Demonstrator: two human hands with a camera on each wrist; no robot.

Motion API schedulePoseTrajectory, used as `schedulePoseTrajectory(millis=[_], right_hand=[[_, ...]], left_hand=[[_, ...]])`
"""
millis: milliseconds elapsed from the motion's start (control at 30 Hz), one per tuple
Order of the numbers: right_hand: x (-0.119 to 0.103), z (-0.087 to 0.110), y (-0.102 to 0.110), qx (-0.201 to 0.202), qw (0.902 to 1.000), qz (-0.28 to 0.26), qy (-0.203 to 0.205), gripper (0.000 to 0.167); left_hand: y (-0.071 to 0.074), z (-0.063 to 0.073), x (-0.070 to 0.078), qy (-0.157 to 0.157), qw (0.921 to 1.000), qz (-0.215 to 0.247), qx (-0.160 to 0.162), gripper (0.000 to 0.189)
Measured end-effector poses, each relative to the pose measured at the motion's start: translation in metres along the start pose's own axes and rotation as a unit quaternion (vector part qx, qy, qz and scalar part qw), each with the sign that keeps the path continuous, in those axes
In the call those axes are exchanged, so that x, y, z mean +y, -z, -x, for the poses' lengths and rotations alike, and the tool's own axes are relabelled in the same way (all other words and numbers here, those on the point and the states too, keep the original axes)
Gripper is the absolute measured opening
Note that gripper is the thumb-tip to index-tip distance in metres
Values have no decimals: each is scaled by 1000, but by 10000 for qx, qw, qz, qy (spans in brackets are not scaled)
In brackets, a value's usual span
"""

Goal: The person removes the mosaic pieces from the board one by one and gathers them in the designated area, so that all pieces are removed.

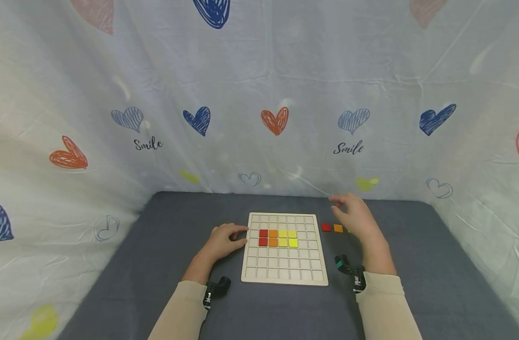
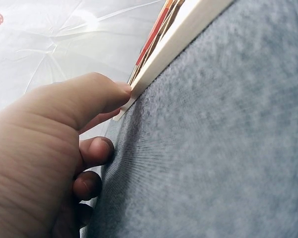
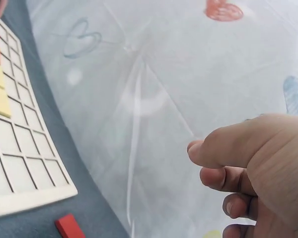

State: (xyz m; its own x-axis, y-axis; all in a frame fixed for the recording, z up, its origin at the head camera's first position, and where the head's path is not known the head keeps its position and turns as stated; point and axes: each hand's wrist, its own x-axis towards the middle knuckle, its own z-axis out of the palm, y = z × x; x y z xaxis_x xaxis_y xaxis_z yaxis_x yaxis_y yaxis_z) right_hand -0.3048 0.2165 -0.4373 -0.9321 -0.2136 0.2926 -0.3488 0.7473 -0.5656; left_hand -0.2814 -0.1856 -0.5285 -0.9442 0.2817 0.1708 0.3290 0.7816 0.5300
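A pale wooden grid board [image 1: 283, 274] lies on the dark table. Near its middle sit two red tiles [image 1: 263, 233], two orange tiles [image 1: 273, 233] and several yellow tiles [image 1: 287, 234], side by side in two rows. My left hand [image 1: 223, 242] is at the board's left edge; in the left wrist view the thumb [image 2: 102, 94] touches the rim, other fingers bent below it. To the right of the board my right hand [image 1: 353, 217] is raised with nothing visible in it, thumb and forefinger apart, the other fingers loosely bent.
Right of the board lie a loose red tile [image 1: 326, 227], an orange tile [image 1: 337, 228] and a yellow tile [image 1: 349, 231], mostly hidden by the right hand. A white curtain [image 1: 233, 156] printed with hearts hangs behind the dark cloth-covered table [image 1: 285, 311]. Both wrists wear black camera mounts.
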Motion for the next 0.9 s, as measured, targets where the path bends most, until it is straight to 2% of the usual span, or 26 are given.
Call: schedulePoseTrajectory(millis=[367, 567, 900], right_hand=[[-25, -3, -18, -227, 9989, 280, 298, 31], [-35, -6, -33, -350, 9964, 376, 669, 29], [-50, -6, -57, -656, 9917, 514, 982, 31]], left_hand=[[1, 0, -1, -112, 9999, -61, -38, 35], [1, 0, -1, -103, 9999, -73, -12, 35], [1, 0, -2, -66, 9999, -82, -18, 36]])
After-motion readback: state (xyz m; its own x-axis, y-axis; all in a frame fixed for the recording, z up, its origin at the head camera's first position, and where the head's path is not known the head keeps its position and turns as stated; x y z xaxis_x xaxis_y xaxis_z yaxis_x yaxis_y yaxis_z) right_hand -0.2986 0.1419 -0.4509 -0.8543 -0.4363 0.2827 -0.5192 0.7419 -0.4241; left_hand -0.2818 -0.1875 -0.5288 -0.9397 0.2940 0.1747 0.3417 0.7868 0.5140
